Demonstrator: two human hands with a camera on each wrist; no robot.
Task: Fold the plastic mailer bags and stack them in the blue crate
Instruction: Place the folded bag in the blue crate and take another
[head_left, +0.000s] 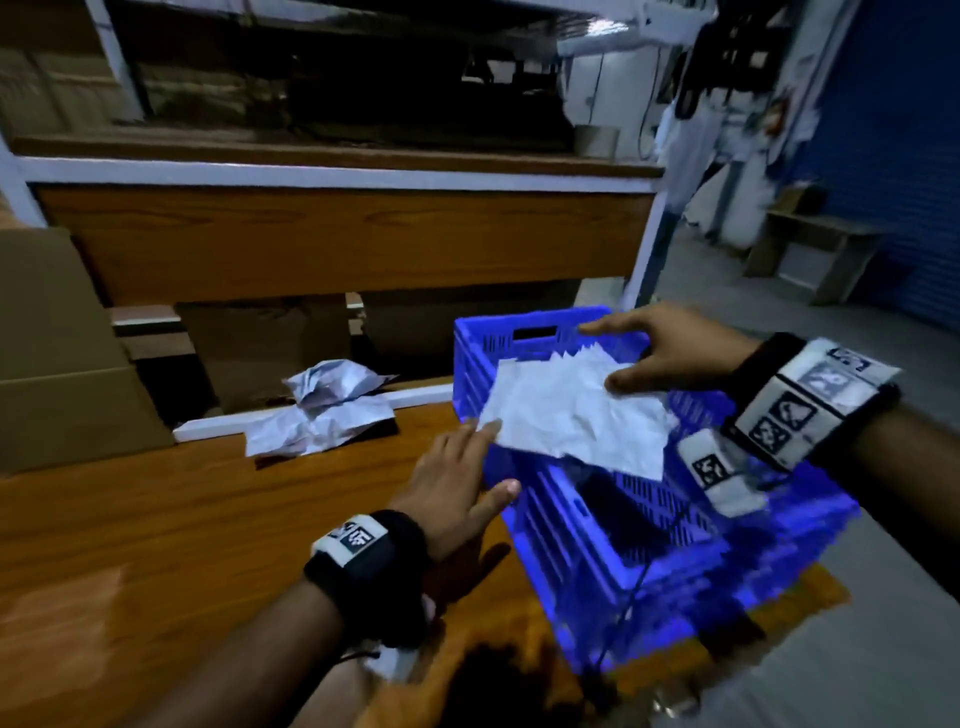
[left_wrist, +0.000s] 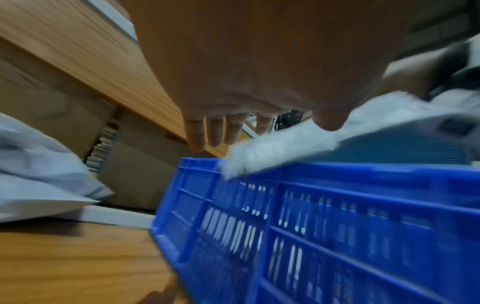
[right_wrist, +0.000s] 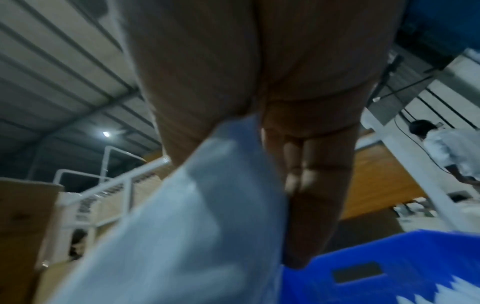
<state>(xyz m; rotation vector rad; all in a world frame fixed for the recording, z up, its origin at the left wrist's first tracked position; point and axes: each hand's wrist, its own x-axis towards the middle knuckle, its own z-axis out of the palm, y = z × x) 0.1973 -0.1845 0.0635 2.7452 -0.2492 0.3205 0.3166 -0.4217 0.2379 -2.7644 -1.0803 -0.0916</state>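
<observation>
A folded white mailer bag (head_left: 571, 415) hangs over the open blue crate (head_left: 597, 545) at the table's right end. My right hand (head_left: 665, 353) pinches the bag's right edge, thumb on top and index finger stretched toward the crate's far rim. My left hand (head_left: 467, 483) is flat, fingers straight, fingertips touching the bag's near-left corner. In the left wrist view the bag (left_wrist: 272, 152) lies across the crate's rim (left_wrist: 337, 170), just beyond my fingers (left_wrist: 215, 131). The right wrist view shows the bag (right_wrist: 182, 226) caught against my palm, above the crate (right_wrist: 389, 267). The crate's bottom is mostly hidden.
A crumpled pile of unfolded mailer bags (head_left: 327, 410) lies at the back edge of the wooden table (head_left: 156, 545). Cardboard boxes (head_left: 62, 364) stand to the left. A wooden shelf unit (head_left: 337, 234) rises behind. A person (right_wrist: 446, 148) stands far off to the right.
</observation>
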